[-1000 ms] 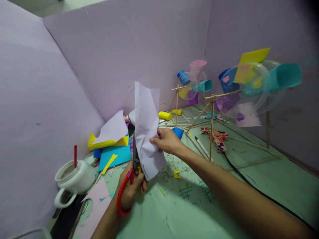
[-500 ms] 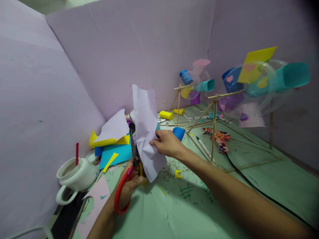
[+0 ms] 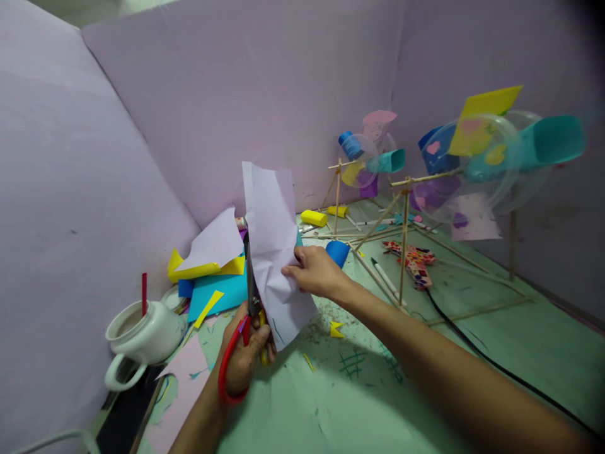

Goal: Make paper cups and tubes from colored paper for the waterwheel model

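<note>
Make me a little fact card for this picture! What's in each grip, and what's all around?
Left grip: holding red-handled scissors
Right grip: pinching white paper
Scissor blades: along the paper's left edge; I can't tell if they're cutting
Left side: white pot with a red stick in it
Right side: smaller wheel and larger wheel, both on stick frames
Tabletop: green, with paper scraps and criss-cross lines

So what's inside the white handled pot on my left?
A red stick pokes up out of the white handled pot; it's the only thing I can make out there. The stick's lower end and the pot's bottom are hidden by its wall.
</note>
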Motion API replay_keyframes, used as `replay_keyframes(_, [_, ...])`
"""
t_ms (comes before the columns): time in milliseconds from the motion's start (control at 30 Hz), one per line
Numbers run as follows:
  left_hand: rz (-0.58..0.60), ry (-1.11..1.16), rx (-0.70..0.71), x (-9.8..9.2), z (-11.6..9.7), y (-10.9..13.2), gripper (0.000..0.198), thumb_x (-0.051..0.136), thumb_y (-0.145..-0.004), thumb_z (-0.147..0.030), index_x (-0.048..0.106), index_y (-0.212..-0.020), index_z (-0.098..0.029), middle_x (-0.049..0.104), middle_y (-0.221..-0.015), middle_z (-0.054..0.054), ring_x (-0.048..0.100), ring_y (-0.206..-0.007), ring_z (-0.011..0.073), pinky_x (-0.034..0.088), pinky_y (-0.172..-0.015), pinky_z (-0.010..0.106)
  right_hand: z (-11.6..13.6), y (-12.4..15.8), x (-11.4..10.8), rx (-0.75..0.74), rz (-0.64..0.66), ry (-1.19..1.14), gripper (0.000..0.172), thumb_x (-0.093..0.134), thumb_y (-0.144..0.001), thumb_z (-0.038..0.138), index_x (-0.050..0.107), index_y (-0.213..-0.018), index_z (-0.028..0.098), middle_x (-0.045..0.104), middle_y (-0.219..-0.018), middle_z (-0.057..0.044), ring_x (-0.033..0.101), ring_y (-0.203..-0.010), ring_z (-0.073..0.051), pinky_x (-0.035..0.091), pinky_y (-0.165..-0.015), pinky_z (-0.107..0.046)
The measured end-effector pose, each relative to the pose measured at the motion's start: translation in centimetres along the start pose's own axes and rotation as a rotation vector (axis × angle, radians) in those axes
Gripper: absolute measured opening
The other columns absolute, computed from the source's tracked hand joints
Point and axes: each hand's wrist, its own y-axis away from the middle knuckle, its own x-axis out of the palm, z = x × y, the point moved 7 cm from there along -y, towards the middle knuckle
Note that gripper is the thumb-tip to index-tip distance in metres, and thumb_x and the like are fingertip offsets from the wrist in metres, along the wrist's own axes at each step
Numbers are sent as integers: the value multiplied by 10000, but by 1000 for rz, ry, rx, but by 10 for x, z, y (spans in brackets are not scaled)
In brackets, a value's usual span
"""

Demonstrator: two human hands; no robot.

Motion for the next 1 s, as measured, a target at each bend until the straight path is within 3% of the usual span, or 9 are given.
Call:
replay_keyframes(167, [-46,110,-40,-3,0,1,278,644,-721,-247,549,-978,-197,613,-712,-11,580,-557,139,466,-519,251,2,0,-2,-8,5,18,219,588,-730,287,487,-570,176,561,-555,-6,559,-568,-146,332,-475,-215])
replay_keyframes(367, [-12,194,-163,0,1,2,411,672,-604,-184,609,-1009,-172,668,-837,49,622,-826,248,490,-708,341,4,0,-1,-19,10,57,197,591,-726,283,516,-580,173,567,-567,-11,531,-564,-142,308,-481,-223])
replay_keyframes(533, [16,216,-166,-1,2,-1,459,677,-595,-218,615,-1046,-156,677,-915,83,609,-922,298,482,-783,393,7,2,1,-40,9,90,183,593,-714,271,526,-580,167,563,-578,-14,474,-541,-126,281,-493,-232])
replay_keyframes(800, [-84,150,-4,-8,1,-3,411,644,-738,-291,560,-1128,-191,648,-1063,72,578,-1001,239,471,-823,302,8,3,2,-43,26,104,178,597,-720,284,550,-600,162,589,-591,-20,482,-541,-126,278,-491,-229])
replay_keyframes(1000, [-75,80,19,-4,-3,-2,364,618,-761,-315,529,-1089,-186,663,-918,47,621,-837,206,503,-735,299,7,3,3,-33,35,94,174,600,-720,291,555,-608,165,604,-607,-26,498,-552,-132,282,-488,-229])
